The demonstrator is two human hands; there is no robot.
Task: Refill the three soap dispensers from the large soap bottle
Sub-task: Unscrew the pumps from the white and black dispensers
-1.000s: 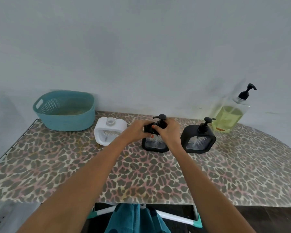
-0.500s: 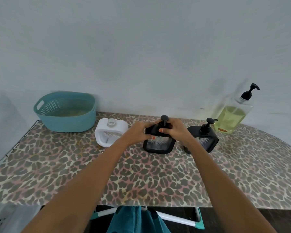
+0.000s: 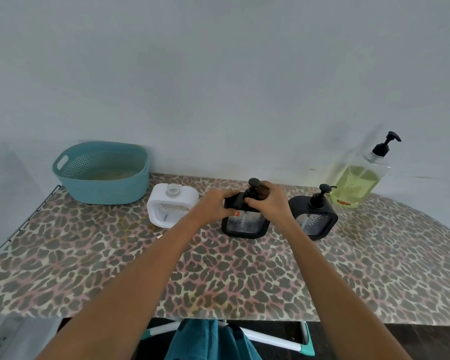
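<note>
Plain pale wall behind, no fixtures in view. In front of it is a long table (image 3: 244, 281) w/ a leopard-print cover, rounded at the right end. White and teal frame legs (image 3: 270, 339) show under its near edge, w/ a teal cloth (image 3: 208, 341) at bottom centre.

Three dispensers stand in a rough row toward the back of the table. The white dispenser (image 3: 172, 206) is at the left w/ no pump, its clear neck open, and its body leans a bit. The middle black dispenser (image 3: 244, 224) is upright, w/ a clear patterned window in front. The right black dispenser (image 3: 313, 216) is just beside it, pump fitted, spout pointing right.

Both hands are together on the middle one. The left hand (image 3: 216, 206) grips its top left shoulder, fingers curled over the edge and thumb on the front. The right hand (image 3: 270, 203) wraps round the pump (image 3: 254, 183) at the collar; the pump's round top pokes out above the fingers. Can't tell whether the collar is loose or tight.

The large soap bottle (image 3: 356, 183) is at back right against the wall, behind the right black dispenser and apart from both hands. It is clear w/ a black pump, yellow-green liquid approx two-thirds up.

A teal basket (image 3: 102, 175) sits at back left, near the white dispenser, not touching it. There is a wall socket (image 3: 0, 341) at the lower left corner.
</note>
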